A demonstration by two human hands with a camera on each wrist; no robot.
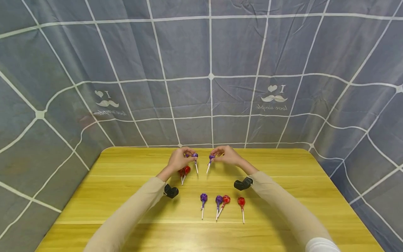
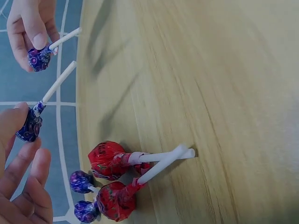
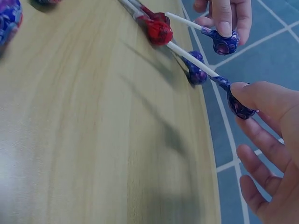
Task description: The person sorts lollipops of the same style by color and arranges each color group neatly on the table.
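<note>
My left hand (image 1: 180, 160) pinches a purple-wrapped lollipop (image 2: 32, 125) by its candy head, above the far part of the table. Opposite it, my right hand (image 1: 228, 155) pinches another purple lollipop (image 3: 238, 103) between thumb and fingertip, its stick slanting down. The two held lollipops are close together but apart. Beside the left hand lie two red lollipops (image 2: 117, 200) with crossing sticks. Two more purple heads (image 2: 81, 181) rest against or near them on the far side, mostly hidden by the left hand in the head view.
On the nearer wooden table (image 1: 126, 217) lie a purple lollipop (image 1: 203, 197), a purple one (image 1: 218, 199) touching or overlapping a red one (image 1: 226, 199), and a separate red lollipop (image 1: 241, 202). A grey curtain (image 1: 189, 98) with white lines hangs behind the far edge.
</note>
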